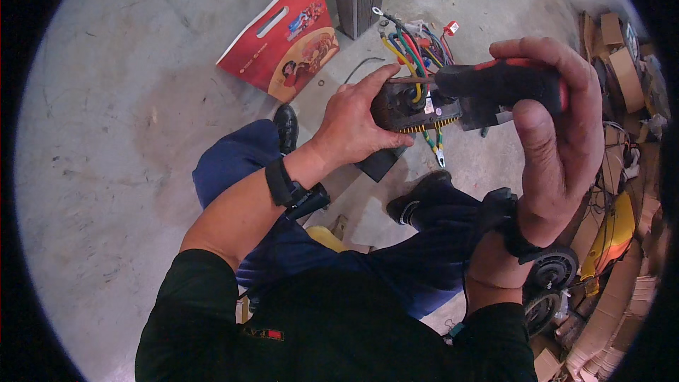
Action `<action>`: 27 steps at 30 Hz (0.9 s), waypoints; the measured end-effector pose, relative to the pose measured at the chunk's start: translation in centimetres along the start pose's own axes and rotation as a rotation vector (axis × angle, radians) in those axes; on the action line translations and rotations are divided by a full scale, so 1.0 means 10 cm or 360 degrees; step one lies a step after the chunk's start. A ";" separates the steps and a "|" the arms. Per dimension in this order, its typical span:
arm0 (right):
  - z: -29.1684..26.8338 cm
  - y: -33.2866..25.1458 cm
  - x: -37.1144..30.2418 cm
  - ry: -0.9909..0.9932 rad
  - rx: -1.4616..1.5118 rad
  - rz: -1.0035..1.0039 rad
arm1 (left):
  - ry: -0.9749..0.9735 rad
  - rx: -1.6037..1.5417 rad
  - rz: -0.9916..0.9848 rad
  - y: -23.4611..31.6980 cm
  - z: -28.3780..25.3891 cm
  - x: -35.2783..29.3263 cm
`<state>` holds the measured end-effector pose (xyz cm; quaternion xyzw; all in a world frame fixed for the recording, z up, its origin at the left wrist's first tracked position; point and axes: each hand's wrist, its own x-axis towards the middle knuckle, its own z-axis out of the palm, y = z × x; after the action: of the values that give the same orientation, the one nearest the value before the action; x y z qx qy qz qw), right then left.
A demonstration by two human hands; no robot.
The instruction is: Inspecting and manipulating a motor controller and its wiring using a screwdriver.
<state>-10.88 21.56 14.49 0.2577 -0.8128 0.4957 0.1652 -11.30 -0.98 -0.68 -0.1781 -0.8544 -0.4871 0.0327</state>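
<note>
My left hand (346, 122) is closed round the left end of a dark box (387, 110) with a finned, yellow-edged side, held up above the floor. Yellow, green and red wires (417, 49) run out from its far side, some ending in metal lugs. A green-and-yellow lead (435, 147) with a metal tip shows below the box. In my right hand (569, 117) is a black-and-red power tool (498, 86), gripped with the fingers round its far side and the thumb on the near side. The tool's left end overlaps the box; whether they touch is hidden.
A red paper bag (283, 46) stands ahead on the left, beside a grey finned metal case (358, 0). Flattened cardboard (608, 318), a yellow part (610, 237) and black wheels (553, 267) are piled at the right. My shoes (286, 127) rest on the concrete floor.
</note>
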 end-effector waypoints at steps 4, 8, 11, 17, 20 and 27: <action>0.00 0.02 0.00 0.0000 0.0139 0.0083 | -0.0049 0.0047 -0.0062 0.02 -0.02 0.00; 0.01 0.03 0.00 0.0010 0.0143 0.0074 | -0.0097 0.0051 -0.0118 0.02 -0.03 -0.02; 0.01 0.03 0.00 0.0014 0.0173 0.0128 | -0.0104 0.0056 -0.0130 0.02 -0.03 -0.02; 0.02 0.03 0.00 0.0041 0.0010 0.0123 | -0.0082 0.0077 -0.0077 0.01 -0.03 -0.02; 0.04 0.02 0.00 0.0081 -0.0270 0.0151 | -0.0086 0.0061 -0.0077 0.01 -0.04 -0.03; 0.10 -0.01 0.02 0.0021 0.0037 0.0122 | -0.0069 0.0115 -0.0049 0.00 -0.03 -0.05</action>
<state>-11.03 20.54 14.24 0.2248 -0.8152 0.5128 0.1485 -10.91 -1.37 -0.58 -0.1741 -0.8745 -0.4525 0.0132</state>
